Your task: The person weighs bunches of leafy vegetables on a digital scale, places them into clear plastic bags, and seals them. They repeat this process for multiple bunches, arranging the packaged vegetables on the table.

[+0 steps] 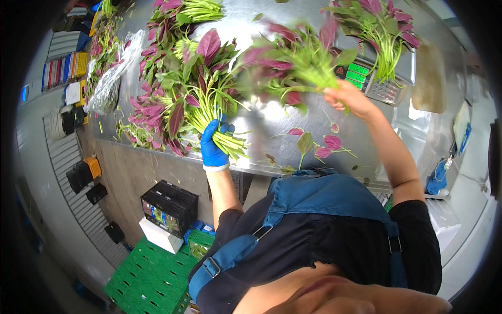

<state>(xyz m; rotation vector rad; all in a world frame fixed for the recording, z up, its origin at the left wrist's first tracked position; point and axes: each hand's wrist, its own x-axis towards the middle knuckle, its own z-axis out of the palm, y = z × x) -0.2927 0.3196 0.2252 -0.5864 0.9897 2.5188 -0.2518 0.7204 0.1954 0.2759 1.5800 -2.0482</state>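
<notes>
My left hand (213, 143), in a blue glove, grips a bunch of leafy greens (202, 104) by its pale green stems near the front edge of the metal table (270, 155). The leaves are green and purple and fan away from me. Bare, my right hand (349, 98) holds a second bunch of greens (310, 66) by the stem ends; its leaves are blurred by motion. Beyond that hand stands a digital scale (386, 92) with lit green displays. Another bunch of greens (382, 39) lies on its pan.
More bunches (200, 10) lie at the back left. A clear plastic bag (111, 86) rests at the table's left side. Loose leaves (305, 143) are scattered before me. On the floor stand a black crate (170, 204) and a green plastic pallet (153, 274).
</notes>
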